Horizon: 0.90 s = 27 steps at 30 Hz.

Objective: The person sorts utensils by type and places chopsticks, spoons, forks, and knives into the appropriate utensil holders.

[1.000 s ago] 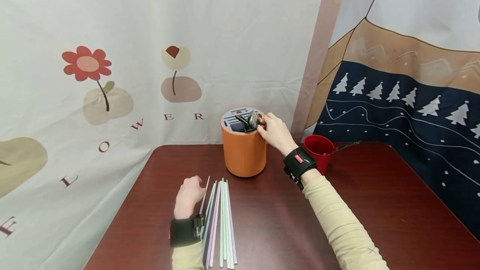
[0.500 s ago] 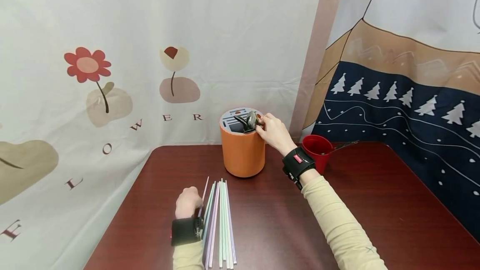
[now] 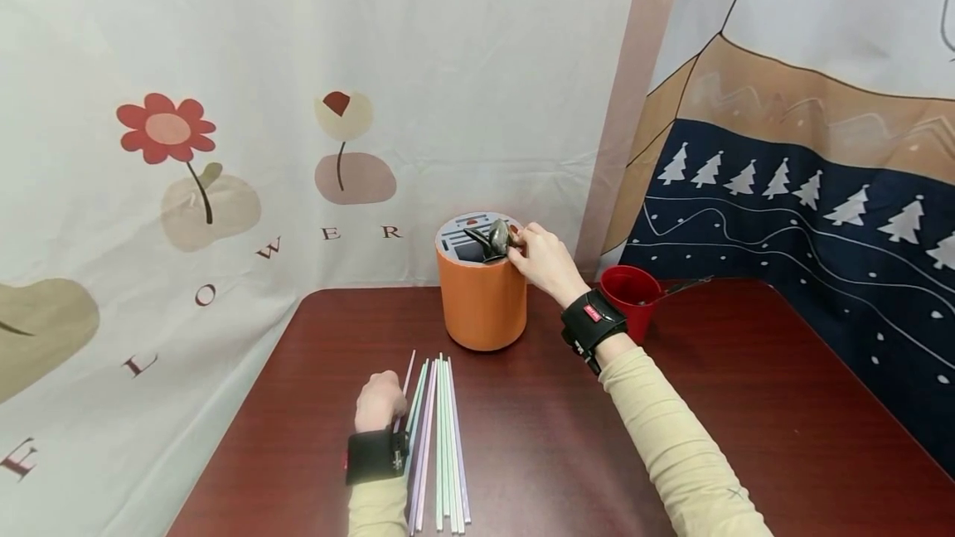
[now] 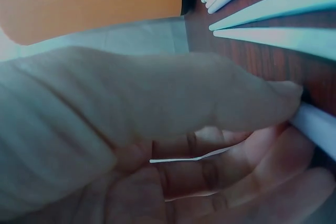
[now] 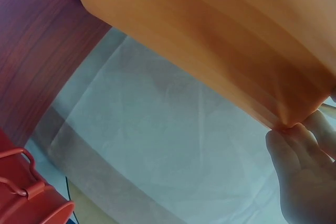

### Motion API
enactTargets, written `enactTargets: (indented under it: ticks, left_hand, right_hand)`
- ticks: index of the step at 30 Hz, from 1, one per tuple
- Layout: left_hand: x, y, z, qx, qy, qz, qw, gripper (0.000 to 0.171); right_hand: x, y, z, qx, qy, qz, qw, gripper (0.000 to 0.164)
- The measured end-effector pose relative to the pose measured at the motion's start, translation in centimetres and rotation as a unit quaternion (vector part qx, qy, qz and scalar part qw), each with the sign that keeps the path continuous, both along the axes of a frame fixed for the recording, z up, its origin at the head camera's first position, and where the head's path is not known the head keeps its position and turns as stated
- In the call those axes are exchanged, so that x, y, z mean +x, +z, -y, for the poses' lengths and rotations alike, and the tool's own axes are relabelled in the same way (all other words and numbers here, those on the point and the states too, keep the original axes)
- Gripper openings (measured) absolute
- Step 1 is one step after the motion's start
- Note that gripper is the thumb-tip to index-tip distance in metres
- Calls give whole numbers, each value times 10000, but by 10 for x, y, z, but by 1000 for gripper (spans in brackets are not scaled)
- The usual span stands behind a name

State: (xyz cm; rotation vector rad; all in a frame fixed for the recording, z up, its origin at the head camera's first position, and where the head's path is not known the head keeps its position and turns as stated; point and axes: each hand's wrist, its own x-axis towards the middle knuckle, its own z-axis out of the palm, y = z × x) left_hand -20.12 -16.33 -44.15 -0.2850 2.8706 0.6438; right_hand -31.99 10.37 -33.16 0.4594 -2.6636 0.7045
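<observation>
In the head view my left hand (image 3: pixel 381 401) is at the left side of a bundle of pastel chopsticks (image 3: pixel 442 454) lying on the table. The left wrist view shows its thumb and fingers pinching one pale lilac chopstick (image 4: pixel 319 128). Farther back stands an orange utensil holder (image 3: pixel 483 305) with a slotted grey top, and a dark metal spoon (image 3: pixel 499 236) sticks out among other utensils. My right hand (image 3: pixel 548 262) grips the holder's right rim, its fingertips close beside the spoon. Whether those fingers also touch a utensil, I cannot tell.
Right of the holder, close to my right wrist, stands a red cup (image 3: pixel 631 301) with a thin dark utensil (image 3: pixel 685 287) leaning over its edge. A printed cloth (image 3: pixel 462 89) hangs behind the table (image 3: pixel 582 454).
My left hand has come slightly nearer to me, staying beside the leftmost chopstick, and its fingers have drawn in. The right hand stays on the holder's rim. The head view has shifted slightly.
</observation>
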Motion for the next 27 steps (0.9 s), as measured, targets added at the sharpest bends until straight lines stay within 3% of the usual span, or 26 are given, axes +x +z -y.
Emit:
enactTargets:
  ticks: [12, 17, 23, 27]
  left_hand:
    - [4, 5, 1, 122, -94, -270, 9995, 12]
    - [6, 13, 1, 3, -141, -674, 9976, 12]
    - [9, 22, 1, -74, -135, -1236, 9922, 24]
    - [11, 26, 1, -21, -55, -1639, 9865, 19]
  right_hand:
    - [3, 1, 0, -18, 14, 64, 10000, 21]
    - [3, 0, 0, -26, 6, 25, 10000, 20]
    - [3, 0, -1, -67, 3, 36, 10000, 21]
    - [3, 0, 0, -59, -5, 70, 10000, 19]
